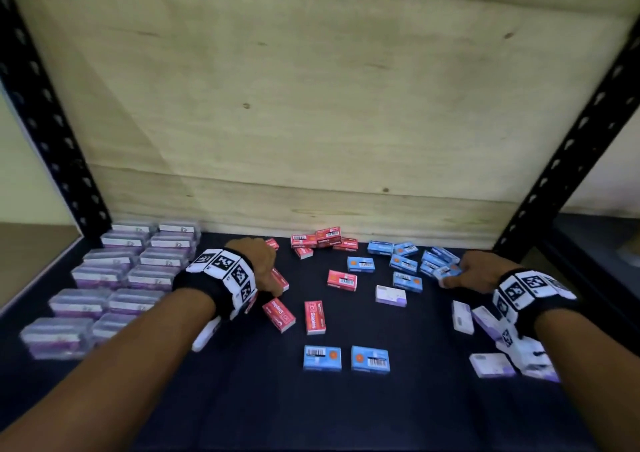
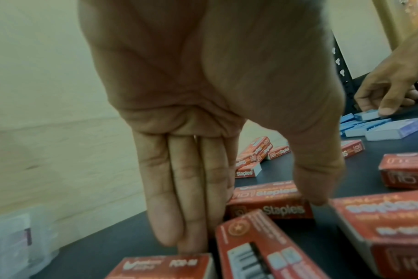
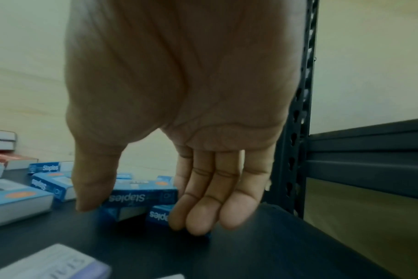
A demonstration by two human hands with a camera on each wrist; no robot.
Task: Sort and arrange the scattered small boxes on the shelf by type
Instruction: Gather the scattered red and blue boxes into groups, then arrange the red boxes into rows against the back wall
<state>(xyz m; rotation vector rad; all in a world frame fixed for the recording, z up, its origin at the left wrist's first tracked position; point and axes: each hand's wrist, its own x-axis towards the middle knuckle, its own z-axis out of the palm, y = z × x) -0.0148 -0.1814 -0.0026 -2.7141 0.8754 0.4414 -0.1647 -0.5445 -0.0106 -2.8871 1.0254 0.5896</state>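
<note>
Small staple boxes lie scattered on the dark shelf (image 1: 346, 417). My left hand (image 1: 277, 283) (image 2: 267, 207) reaches down among the red ones. Its straight fingers (image 2: 184, 207) and thumb stand at either end of a red staple box (image 2: 267, 209) (image 1: 282, 280) and pinch it. My right hand (image 1: 448, 276) (image 3: 136, 207) is at the blue cluster near the right upright. Its thumb and fingers pinch a blue staple box (image 3: 141, 197) (image 1: 446, 270) that rests on other blue boxes.
Clear plastic cases (image 1: 114, 278) stand in two neat columns at the left. Red boxes (image 1: 325, 240) pile up at the back, two blue boxes (image 1: 346, 358) lie in front, and white-purple boxes (image 1: 491, 365) at the right front. Black uprights (image 1: 568, 146) and a wooden back panel (image 1: 311, 105) bound the shelf.
</note>
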